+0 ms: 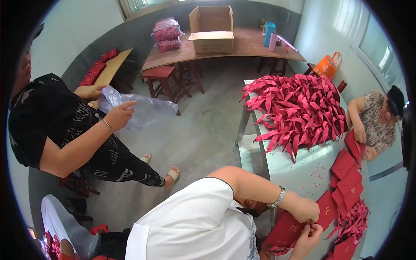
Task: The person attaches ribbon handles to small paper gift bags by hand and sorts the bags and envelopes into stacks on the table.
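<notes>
My left hand (304, 211), with a metal watch on its wrist, is closed in a pinch at the edge of a red paper bag (281, 230) that lies flat and has a gold emblem. Just below it, my right hand (308, 239) pinches the same edge, fingertips almost touching those of the left. Whether a ribbon end is between the fingers is too small to tell. A red ribbon (281, 250) hangs by the bag's lower edge. Beyond my left hand lies another red bag (327, 210), and more flat red bags (348, 182) overlap along the table.
A big heap of red ribbons (299, 110) covers the metal table's (286, 171) far part; small red bits (318, 175) lie scattered nearer. Across it, a co-worker (381, 117) handles a red bag. At left, a standing person (65, 125) holds a clear plastic bag (143, 108). An open carton (211, 42) stands behind.
</notes>
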Action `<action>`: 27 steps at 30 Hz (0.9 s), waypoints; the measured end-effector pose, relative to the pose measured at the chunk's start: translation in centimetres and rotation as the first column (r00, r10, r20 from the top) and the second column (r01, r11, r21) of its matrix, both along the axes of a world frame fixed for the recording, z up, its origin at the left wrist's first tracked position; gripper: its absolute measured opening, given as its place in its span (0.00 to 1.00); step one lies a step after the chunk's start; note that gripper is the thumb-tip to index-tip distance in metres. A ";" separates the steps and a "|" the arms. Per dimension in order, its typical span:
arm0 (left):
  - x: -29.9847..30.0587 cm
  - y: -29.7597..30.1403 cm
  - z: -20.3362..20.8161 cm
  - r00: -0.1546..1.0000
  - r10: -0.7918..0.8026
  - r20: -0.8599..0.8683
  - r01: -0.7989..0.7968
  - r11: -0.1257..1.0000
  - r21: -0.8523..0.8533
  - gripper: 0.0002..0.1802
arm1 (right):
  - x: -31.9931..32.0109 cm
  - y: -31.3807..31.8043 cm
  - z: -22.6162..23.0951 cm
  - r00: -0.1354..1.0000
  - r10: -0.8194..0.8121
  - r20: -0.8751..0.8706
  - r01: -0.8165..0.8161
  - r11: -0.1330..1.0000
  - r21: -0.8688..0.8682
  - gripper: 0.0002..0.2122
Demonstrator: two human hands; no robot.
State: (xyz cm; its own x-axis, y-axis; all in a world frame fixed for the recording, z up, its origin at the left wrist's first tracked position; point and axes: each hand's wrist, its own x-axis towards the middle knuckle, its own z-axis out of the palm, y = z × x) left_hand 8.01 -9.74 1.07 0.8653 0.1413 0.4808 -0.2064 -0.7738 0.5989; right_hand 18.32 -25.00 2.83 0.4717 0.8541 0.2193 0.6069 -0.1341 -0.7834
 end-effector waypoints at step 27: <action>-6.8 -2.7 0.4 0.903 0.283 -0.324 -0.349 0.923 -0.165 0.13 | -1.3 -1.8 -0.7 0.964 -0.250 -0.095 0.221 0.945 -0.242 0.12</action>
